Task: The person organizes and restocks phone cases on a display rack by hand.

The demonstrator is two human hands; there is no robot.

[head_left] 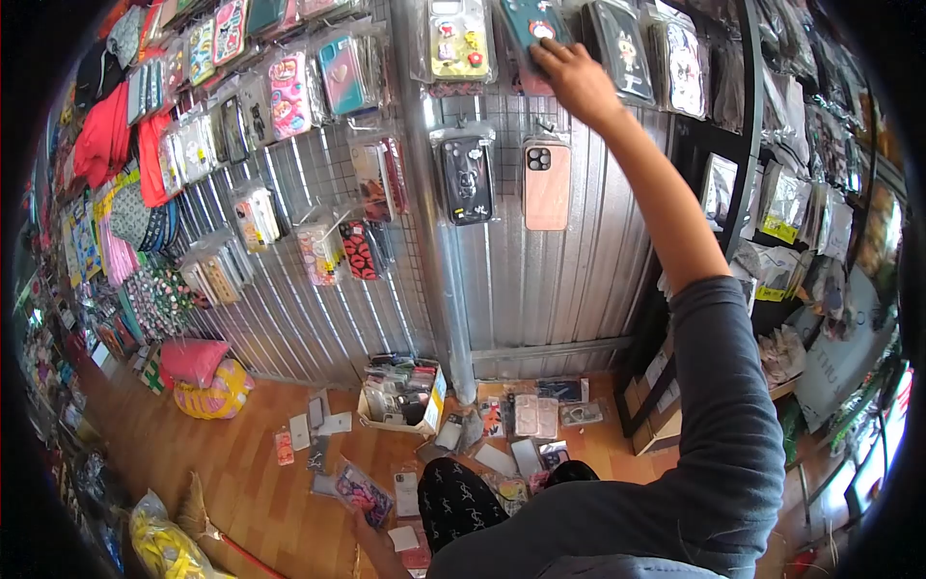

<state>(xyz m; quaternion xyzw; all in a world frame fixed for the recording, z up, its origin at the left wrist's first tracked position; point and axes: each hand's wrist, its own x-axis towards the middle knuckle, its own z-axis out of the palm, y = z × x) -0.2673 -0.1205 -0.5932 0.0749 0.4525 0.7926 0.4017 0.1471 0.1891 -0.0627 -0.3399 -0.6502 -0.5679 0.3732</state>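
My right hand (pixel 584 85) reaches up to the top row of the wall display. Its fingers are bent against the lower part of a dark green phone case (pixel 529 21) with a small red and white figure; the thumb is not clearly visible. Low down, my left hand (pixel 376 542) is partly cut off by the frame's bottom edge. It seems to grip the lower end of a bagged phone case (pixel 365 494) with a purple and pink pattern. Below the green case hang a pink phone case (pixel 547 186) and a black one (pixel 468 180).
An open cardboard box (pixel 436 410) full of bagged cases stands by the metal post (pixel 453 289). Loose cases (pixel 536 415) lie about the wooden floor (pixel 241 463). A broom (pixel 198 511) lies at the lower left. Black shelving (pixel 743 174) rises on the right.
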